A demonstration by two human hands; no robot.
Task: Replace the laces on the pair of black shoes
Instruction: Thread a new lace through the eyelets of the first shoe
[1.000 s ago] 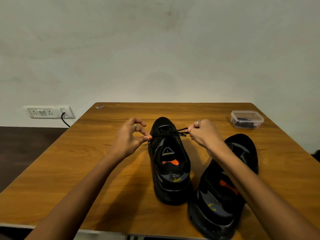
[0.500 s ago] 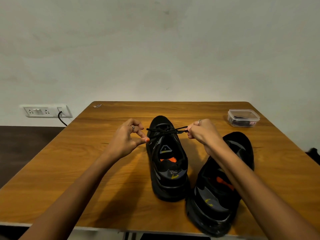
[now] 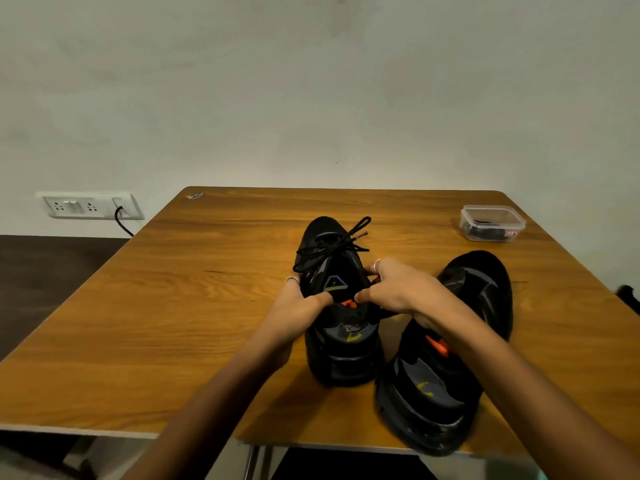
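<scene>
Both hands gripped the left shoe (image 3: 341, 317) at its collar, one on each side. The left hand (image 3: 298, 306) curled against the outer side, thumb pointing in over the opening. The right hand (image 3: 398, 292) wrapped the inner side, its fingers (image 3: 375, 268) bent over the edge and thumb near the orange lining. Probably a steadying or spreading hold, to square the shoe or open the tongue once the lace was tied. The lace (image 3: 332, 247) lay in a loose bow over the front eyelets, loops and tips flopping toward the toe, held by neither hand. The left shoe sat upright on the counter (image 3: 173, 323), near the middle. Its long axis ran away from the person, toe toward the wall, heel toward the near edge. The right shoe (image 3: 446, 358) stood just beside it, on the right and nearer the front edge. Its toe also pointed away, angled slightly right, and the right forearm crossed over it. Whether that one had a lace could not be told; none showed. A clear plastic box (image 3: 491, 223) with something dark inside, probably laces, sat well apart at the far right corner. A wall socket (image 3: 90, 205) with a plugged cable was on the left. Judged: one shoe laced, the second pending.
</scene>
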